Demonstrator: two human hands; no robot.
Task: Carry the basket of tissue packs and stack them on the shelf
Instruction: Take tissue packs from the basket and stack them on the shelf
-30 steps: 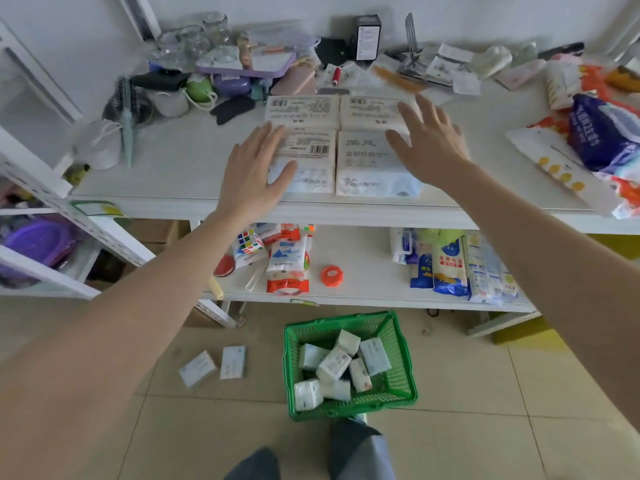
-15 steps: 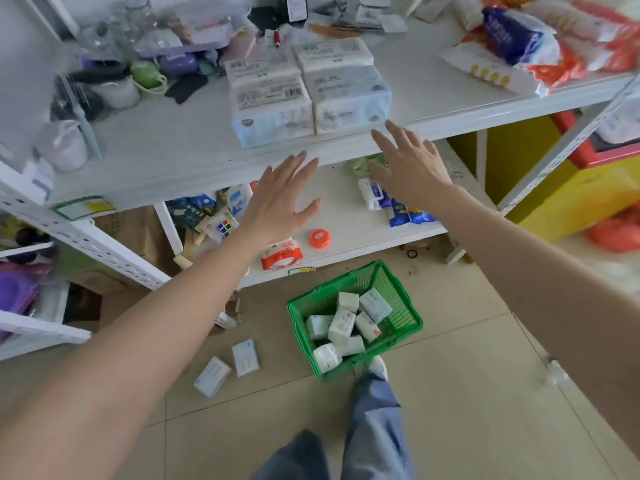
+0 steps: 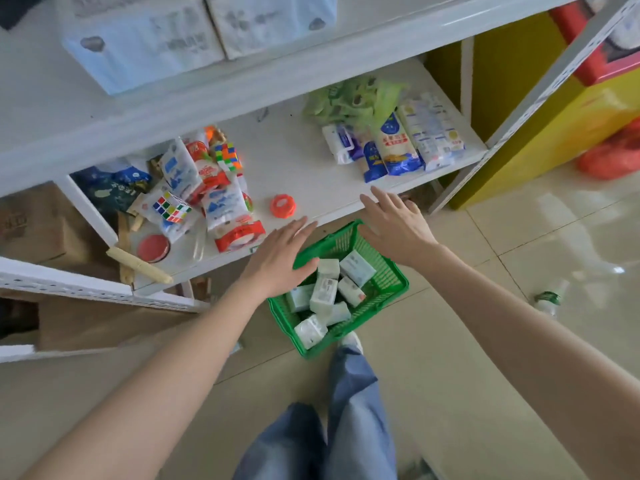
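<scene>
Both empty hands, left (image 3: 277, 261) and right (image 3: 394, 226), hover spread above the green basket (image 3: 388, 292).

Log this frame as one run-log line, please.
phase: reaching for next packs | left hand: open, empty | right hand: open, empty | green basket: on floor, tissue packs inside

I am standing in what looks like a small shop or its stockroom. A white metal shelf (image 3: 242, 88) is carrying packaged goods: tissue packs (image 3: 145, 39) on top, snack bags (image 3: 225, 209), noodle packets (image 3: 398, 147) and puzzle cubes (image 3: 171, 206) below. A green shopping basket (image 3: 384, 299) is sitting on the tiled floor (image 3: 519, 393), with cardboard boxes (image 3: 31, 223) lying beside the shelf.
</scene>
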